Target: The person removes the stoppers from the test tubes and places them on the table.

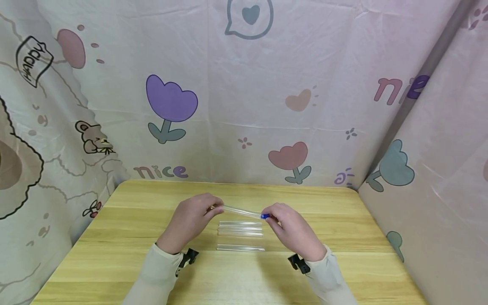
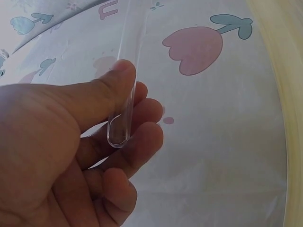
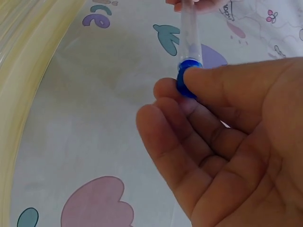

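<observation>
A clear test tube [image 1: 242,211] is held above the table between both hands, tilted slightly down to the right. My left hand [image 1: 198,216] pinches its rounded closed end between thumb and fingers, as the left wrist view shows with the tube [image 2: 124,94] passing under the thumb. At the other end sits a blue cap [image 3: 188,78], on the tube's mouth. My right hand [image 1: 291,228] pinches this cap between thumb and index finger. Whether the cap is fully seated cannot be told. Below the held tube, several clear tubes [image 1: 240,231] lie on the table.
The light wooden table [image 1: 95,254] is bounded by a patterned curtain [image 1: 236,106] at the back and both sides. One clear tube [image 1: 241,248] lies apart from the others, nearer the front. Black wrist mounts [image 1: 299,264] stick out from the inner sides of the sleeves.
</observation>
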{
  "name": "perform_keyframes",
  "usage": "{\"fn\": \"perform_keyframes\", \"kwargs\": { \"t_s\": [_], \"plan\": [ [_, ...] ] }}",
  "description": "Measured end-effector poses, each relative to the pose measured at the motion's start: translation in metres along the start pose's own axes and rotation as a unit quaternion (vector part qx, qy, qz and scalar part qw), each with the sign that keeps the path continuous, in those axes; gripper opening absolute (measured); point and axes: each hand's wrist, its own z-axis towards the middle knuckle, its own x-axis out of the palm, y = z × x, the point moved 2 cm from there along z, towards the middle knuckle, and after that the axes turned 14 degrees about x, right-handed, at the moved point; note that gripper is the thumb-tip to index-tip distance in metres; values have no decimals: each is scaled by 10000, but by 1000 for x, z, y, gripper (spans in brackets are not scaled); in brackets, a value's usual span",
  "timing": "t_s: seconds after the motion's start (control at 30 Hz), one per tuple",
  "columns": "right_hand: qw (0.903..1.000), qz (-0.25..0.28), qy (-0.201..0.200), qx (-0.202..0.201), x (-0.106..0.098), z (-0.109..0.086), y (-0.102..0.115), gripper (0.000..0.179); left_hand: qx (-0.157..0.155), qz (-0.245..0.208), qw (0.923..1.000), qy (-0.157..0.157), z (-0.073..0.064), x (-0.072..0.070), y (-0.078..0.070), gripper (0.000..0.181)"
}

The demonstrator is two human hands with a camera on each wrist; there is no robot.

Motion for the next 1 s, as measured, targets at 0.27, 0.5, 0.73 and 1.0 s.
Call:
{"fn": "perform_keyframes", "kwargs": {
  "t_s": [0.27,0.5,0.73,1.0],
  "plan": [
    [9985,147,2,522,1,0,-1,11,-107,-16,9999,92,0,0,0,12],
    [9972,381,-52,639,3,0,-1,17,-171,-86,9997,129,0,1,-1,13],
    [9944,494,-260,892,2,0,-1,17,-231,-122,9994,243,1,2,-2,12],
    [9952,423,-322,823,2,0,-1,17,-256,-131,9991,314,0,2,-2,14]
  ]
}}
